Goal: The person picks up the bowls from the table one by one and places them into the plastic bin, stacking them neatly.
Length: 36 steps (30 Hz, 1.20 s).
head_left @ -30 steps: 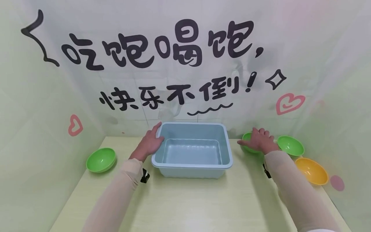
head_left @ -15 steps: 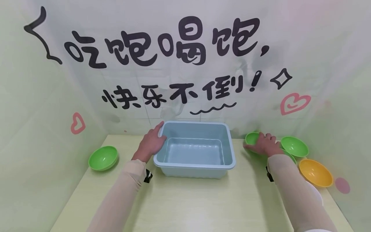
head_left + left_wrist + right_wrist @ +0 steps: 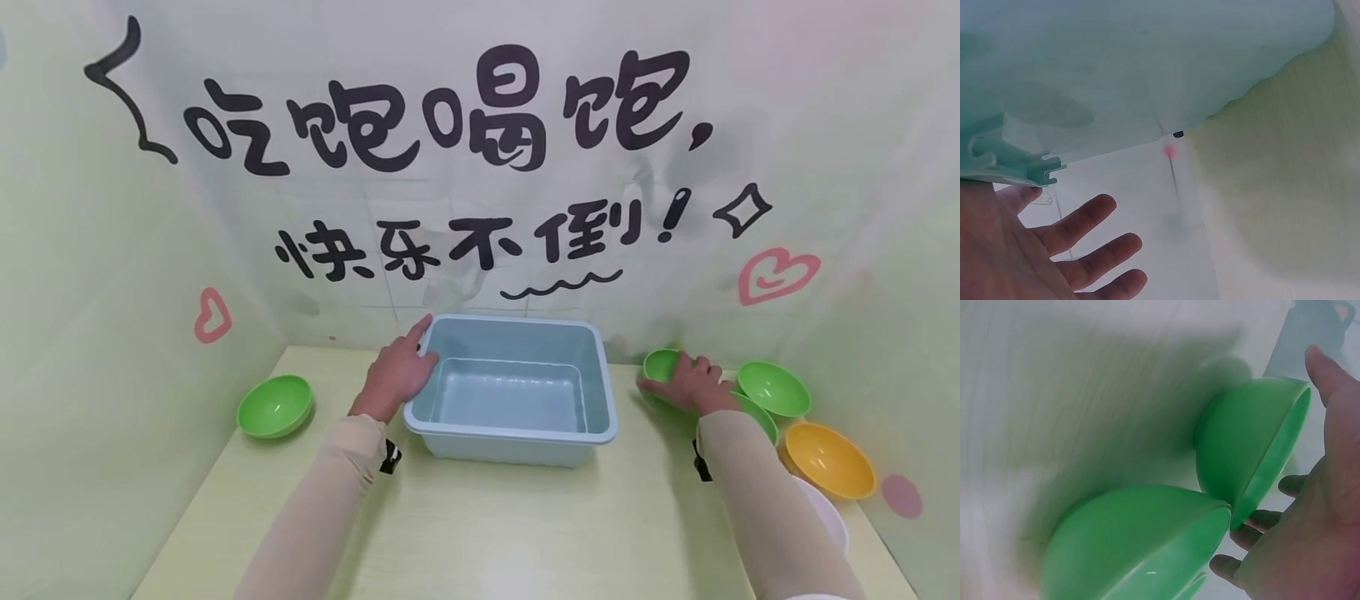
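Observation:
A light-blue plastic basin (image 3: pixel 510 432) stands at the back middle of the table. My left hand (image 3: pixel 396 377) rests on its left rim, thumb over the inner edge. In the left wrist view the other fingers of that hand (image 3: pixel 1079 244) are spread and nearly straight beside the basin's outer wall (image 3: pixel 1147 69). My right hand (image 3: pixel 693 383) is spread over a small green bowl (image 3: pixel 662 364) at the back right, partly hiding it. The right wrist view has the right-hand fingertips near the rim of this bowl (image 3: pixel 1244 437), beside a second green bowl (image 3: pixel 1129 540).
Right of my right hand sit another green bowl (image 3: pixel 774 388), an orange bowl (image 3: pixel 828 458) and a white bowl (image 3: pixel 825 508) partly under my sleeve. One more green bowl (image 3: pixel 275 406) lies at the far left. A lettered cloth (image 3: pixel 480 192) hangs behind the table.
The whole head view has shifted slightly. My right hand has come lower over the small green bowl, and the green and white bowls by my forearm show more. The left hand keeps its place on the basin.

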### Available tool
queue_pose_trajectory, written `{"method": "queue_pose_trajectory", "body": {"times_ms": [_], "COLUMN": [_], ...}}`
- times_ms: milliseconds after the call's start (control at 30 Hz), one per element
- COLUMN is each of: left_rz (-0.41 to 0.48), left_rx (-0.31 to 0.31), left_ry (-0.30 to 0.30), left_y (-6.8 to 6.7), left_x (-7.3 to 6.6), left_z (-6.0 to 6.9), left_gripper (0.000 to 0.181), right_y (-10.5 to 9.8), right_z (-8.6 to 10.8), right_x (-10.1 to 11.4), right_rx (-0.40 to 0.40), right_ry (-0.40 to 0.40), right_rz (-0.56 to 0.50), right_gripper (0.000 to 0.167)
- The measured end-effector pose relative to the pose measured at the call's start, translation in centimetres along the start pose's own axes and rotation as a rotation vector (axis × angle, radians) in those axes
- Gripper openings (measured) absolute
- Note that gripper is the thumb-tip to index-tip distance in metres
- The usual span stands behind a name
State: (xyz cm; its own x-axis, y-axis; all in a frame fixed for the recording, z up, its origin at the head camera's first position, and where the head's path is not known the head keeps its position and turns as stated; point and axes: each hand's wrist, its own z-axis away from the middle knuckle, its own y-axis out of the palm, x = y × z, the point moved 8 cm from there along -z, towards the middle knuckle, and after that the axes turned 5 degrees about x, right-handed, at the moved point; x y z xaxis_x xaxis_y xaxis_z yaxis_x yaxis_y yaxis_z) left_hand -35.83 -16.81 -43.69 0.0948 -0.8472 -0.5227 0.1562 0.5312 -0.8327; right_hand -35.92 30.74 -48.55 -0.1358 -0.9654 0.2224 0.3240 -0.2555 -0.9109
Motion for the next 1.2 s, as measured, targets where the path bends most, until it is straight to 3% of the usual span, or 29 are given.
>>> {"method": "queue_pose_trajectory", "body": {"times_ms": [600, 1200], "left_rz": [0.011, 0.033], "left_rx": [0.017, 0.032], "left_ry": [-0.012, -0.021], "left_y": [-0.2, 0.4], "left_x": [-0.1, 0.1], "left_z": [0.1, -0.2], "left_gripper": [0.07, 0.07], "right_y": [-0.7, 0.5], "right_z": [0.2, 0.2], "right_x": [1.5, 1.7], "right_rx": [0.021, 0.093], "right_ry": [-0.016, -0.013], "right_rz": [0.019, -0.048], "right_gripper": [0.106, 0.11]}}
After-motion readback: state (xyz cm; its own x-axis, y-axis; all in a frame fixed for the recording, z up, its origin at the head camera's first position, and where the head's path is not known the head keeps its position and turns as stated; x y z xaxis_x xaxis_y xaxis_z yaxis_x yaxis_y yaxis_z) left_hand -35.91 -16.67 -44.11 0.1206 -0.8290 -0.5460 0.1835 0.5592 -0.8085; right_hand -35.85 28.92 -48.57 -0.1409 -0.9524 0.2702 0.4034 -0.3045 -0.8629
